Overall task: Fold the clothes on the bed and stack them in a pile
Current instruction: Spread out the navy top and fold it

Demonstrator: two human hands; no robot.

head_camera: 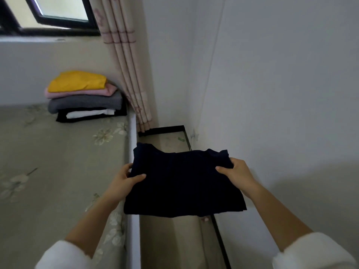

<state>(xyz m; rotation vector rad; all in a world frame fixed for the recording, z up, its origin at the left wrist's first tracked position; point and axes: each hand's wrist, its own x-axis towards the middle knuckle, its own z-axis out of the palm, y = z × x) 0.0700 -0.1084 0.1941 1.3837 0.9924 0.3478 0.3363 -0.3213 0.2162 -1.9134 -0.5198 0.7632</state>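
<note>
You are holding the folded dark garment up between both hands, over the strip of floor beside the bed rather than on it. Your left hand is pinching its left edge, thumb lying on top and fingers tucking underneath. Your right hand is gripping the right edge the same way, bunching the cloth a little. The garment's long axis is running hand to hand, across you. The pile is sitting ahead of the grip and well off to its left, in the bed's far corner beside the curtain. So your left hand is the nearer one, and the carry is looking like a forward sweep leftward, left hand leading. The cloth is so dark that I cannot tell how many layers you are holding.
</note>
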